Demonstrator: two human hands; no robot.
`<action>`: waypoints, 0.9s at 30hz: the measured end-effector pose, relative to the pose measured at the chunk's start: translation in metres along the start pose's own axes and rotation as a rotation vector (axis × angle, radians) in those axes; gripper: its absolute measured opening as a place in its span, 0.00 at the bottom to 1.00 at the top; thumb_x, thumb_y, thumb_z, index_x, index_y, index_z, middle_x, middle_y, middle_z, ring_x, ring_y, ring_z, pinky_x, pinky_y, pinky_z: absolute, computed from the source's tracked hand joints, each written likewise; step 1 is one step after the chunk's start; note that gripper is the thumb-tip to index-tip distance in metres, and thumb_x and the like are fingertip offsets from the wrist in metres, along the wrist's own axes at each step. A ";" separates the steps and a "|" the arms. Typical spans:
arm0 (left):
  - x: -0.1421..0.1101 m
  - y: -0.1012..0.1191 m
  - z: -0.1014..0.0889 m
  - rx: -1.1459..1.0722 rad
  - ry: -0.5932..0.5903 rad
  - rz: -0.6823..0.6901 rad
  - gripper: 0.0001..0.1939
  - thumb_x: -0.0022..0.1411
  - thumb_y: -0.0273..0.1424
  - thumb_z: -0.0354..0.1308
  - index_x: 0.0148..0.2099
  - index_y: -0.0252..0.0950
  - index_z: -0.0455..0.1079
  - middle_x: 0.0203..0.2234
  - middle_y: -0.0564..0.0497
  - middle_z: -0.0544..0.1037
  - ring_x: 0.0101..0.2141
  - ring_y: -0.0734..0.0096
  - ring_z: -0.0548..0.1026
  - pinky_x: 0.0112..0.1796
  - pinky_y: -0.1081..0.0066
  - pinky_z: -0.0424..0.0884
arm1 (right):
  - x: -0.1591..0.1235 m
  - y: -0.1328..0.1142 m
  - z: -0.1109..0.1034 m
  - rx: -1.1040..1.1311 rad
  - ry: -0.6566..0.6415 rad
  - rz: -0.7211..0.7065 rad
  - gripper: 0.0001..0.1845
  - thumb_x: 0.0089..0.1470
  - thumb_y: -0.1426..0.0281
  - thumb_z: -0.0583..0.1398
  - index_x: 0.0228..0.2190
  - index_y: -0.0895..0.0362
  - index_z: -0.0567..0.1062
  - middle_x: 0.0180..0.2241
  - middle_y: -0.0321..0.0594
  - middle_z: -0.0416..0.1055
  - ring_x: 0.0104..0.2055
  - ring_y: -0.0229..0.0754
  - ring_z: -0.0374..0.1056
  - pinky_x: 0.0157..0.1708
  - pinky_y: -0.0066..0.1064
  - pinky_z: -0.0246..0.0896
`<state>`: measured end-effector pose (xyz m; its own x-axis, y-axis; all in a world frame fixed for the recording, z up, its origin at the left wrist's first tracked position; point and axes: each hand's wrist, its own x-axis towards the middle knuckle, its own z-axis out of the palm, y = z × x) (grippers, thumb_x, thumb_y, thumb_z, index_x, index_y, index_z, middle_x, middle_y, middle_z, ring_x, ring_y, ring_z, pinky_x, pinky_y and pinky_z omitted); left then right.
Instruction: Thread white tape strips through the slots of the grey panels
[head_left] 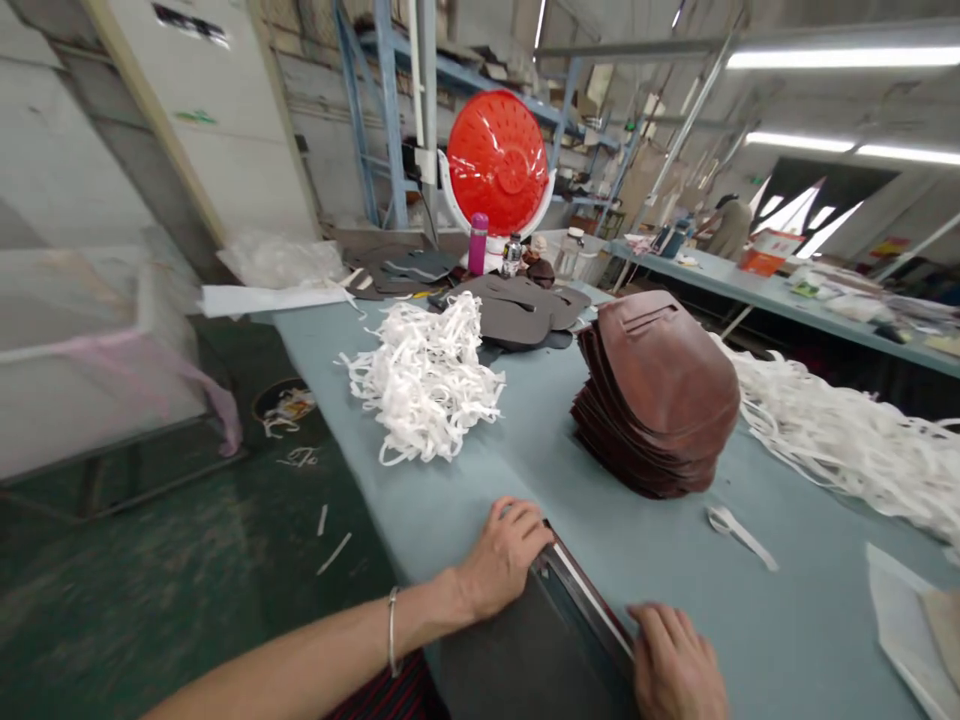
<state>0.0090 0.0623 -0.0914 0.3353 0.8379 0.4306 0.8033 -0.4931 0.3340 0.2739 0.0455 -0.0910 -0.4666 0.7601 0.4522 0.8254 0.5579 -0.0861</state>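
Inside a workshop [337,130], long blue-grey table [637,540]

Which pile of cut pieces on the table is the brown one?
It's the tall fanned stack of reddish-brown pieces, just right of the white strap heap. The dark grey pieces lie flatter and further up the table.

No words or numbers can be read here; a paper sign [191,22] high on the white wall [232,170] has dark marks, but they are too blurry to read; a green sticker [196,117] lower on that wall is blurry too; an orange box [763,255] on the far table [795,292] has marks that are too small to read; a yellow sign [890,247] on the far wall [911,212] is too small to read as well.
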 end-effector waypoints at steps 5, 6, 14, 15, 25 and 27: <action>0.008 -0.029 -0.042 0.050 0.236 -0.270 0.16 0.63 0.21 0.43 0.49 0.37 0.66 0.45 0.45 0.72 0.51 0.64 0.65 0.52 0.59 0.59 | 0.121 -0.072 0.042 0.524 -0.075 0.138 0.12 0.58 0.69 0.50 0.34 0.57 0.72 0.31 0.41 0.71 0.32 0.40 0.67 0.34 0.29 0.61; 0.012 -0.037 -0.052 0.086 0.287 -0.318 0.17 0.63 0.22 0.43 0.50 0.36 0.65 0.46 0.45 0.71 0.51 0.63 0.65 0.52 0.59 0.59 | 0.144 -0.081 0.052 0.598 -0.085 0.178 0.12 0.58 0.69 0.50 0.33 0.57 0.73 0.32 0.41 0.72 0.34 0.40 0.67 0.36 0.30 0.61; 0.045 -0.078 -0.074 0.282 0.372 -0.391 0.21 0.60 0.24 0.48 0.57 0.33 0.60 0.52 0.41 0.68 0.55 0.58 0.62 0.55 0.56 0.57 | 0.260 -0.112 0.115 0.664 -0.050 0.313 0.17 0.48 0.75 0.52 0.41 0.60 0.73 0.39 0.44 0.72 0.40 0.41 0.67 0.41 0.30 0.59; 0.047 -0.081 -0.070 0.322 0.342 -0.369 0.24 0.60 0.25 0.49 0.59 0.34 0.58 0.54 0.41 0.67 0.56 0.56 0.61 0.55 0.54 0.55 | 0.262 -0.114 0.117 0.663 -0.074 0.311 0.14 0.48 0.74 0.53 0.36 0.59 0.74 0.34 0.42 0.73 0.36 0.40 0.67 0.37 0.29 0.59; 0.045 -0.158 -0.081 0.487 0.172 -0.427 0.23 0.54 0.22 0.50 0.53 0.34 0.66 0.51 0.37 0.70 0.55 0.45 0.62 0.53 0.44 0.52 | 0.112 -0.049 0.040 0.548 -0.323 0.474 0.14 0.49 0.71 0.53 0.16 0.57 0.71 0.15 0.33 0.64 0.19 0.34 0.58 0.21 0.24 0.46; 0.053 -0.147 -0.084 0.462 0.218 -0.470 0.24 0.54 0.24 0.52 0.55 0.32 0.64 0.51 0.35 0.69 0.56 0.44 0.60 0.53 0.43 0.50 | 0.084 -0.036 0.019 0.512 -0.354 0.512 0.15 0.50 0.70 0.53 0.16 0.57 0.71 0.15 0.34 0.64 0.20 0.35 0.58 0.22 0.25 0.46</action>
<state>-0.1331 0.1594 -0.0470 -0.1668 0.8485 0.5022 0.9826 0.1008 0.1561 0.1995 0.0954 -0.0670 -0.2140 0.9753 -0.0543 0.7560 0.1301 -0.6415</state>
